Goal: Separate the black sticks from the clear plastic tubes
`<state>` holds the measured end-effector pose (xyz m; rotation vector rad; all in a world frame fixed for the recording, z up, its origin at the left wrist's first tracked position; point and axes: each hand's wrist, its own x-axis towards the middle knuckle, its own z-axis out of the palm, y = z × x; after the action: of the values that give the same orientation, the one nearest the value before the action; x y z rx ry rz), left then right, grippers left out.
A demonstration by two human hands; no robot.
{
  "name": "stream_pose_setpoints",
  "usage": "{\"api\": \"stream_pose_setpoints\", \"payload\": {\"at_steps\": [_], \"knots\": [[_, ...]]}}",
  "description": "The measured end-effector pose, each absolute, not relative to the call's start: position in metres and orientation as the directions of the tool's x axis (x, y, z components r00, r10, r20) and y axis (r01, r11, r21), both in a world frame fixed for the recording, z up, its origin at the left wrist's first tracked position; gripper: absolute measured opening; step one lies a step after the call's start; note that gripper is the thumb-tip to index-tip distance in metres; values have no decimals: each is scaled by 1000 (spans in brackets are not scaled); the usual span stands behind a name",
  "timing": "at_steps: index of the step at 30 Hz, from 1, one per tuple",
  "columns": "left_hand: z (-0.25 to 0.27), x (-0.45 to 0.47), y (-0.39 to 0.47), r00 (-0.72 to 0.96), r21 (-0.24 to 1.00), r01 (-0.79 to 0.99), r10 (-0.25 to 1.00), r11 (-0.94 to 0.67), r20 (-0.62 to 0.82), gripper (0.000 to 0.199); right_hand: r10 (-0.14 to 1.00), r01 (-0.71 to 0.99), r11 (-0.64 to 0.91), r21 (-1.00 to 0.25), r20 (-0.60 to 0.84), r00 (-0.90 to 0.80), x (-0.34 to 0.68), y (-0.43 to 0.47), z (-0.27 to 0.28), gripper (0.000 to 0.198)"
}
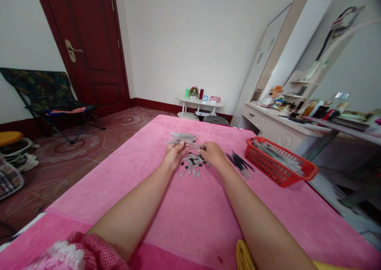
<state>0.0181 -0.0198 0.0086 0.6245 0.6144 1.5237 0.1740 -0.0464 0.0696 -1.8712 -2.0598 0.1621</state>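
My left hand (175,156) is closed, palm partly up, with a thin translucent pen barrel (193,146) between thumb and fingers. The barrel points across to my right hand (213,154), whose fingertips pinch at its far end; a small dark bit shows there, too small to name. Just below both hands lies a loose pile of clear and black pen caps (195,161). Behind my left hand is a stack of greyish pen barrels (183,136). Thin black pen refills (239,162) lie fanned out to the right of my right hand.
A red plastic basket (279,179) with several grey pens stands at the table's right edge. Pink cloth (190,214) covers the table. Something yellow (245,256) lies by my right forearm. Beyond are a folding chair (53,91), a low white stand (196,100) and a dresser (276,121).
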Motion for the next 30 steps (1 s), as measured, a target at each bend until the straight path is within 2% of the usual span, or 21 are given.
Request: {"api": "stream_pose_setpoints", "payload": {"at_steps": [2, 5, 8, 13, 17, 26, 30], "knots": [[9, 17, -19, -56, 703, -709, 998, -46, 9, 9, 992, 982, 62, -177, 123, -41, 174, -49, 67, 20], [10, 17, -19, -61, 700, -713, 998, -44, 0, 6, 998, 995, 35, -90, 63, -29, 174, -50, 63, 22], [9, 17, -19, -60, 706, -707, 998, -41, -2, 8, 992, 988, 77, -132, 107, -63, 176, -48, 62, 16], [7, 16, -18, -68, 707, -706, 998, -43, -7, 16, 949, 940, 188, -285, 301, -99, 178, -45, 68, 13], [8, 17, -19, -65, 712, -701, 998, -39, -9, 18, 907, 896, 274, -350, 404, -120, 178, -46, 72, 12], [9, 18, -21, -66, 742, -670, 998, -33, -16, 19, 883, 871, 330, -365, 445, -148, 178, -47, 74, 17], [6, 20, -19, -121, 793, -598, 991, -112, 48, 23, 869, 856, 351, -379, 474, -146, 180, -44, 74, 19]]}}
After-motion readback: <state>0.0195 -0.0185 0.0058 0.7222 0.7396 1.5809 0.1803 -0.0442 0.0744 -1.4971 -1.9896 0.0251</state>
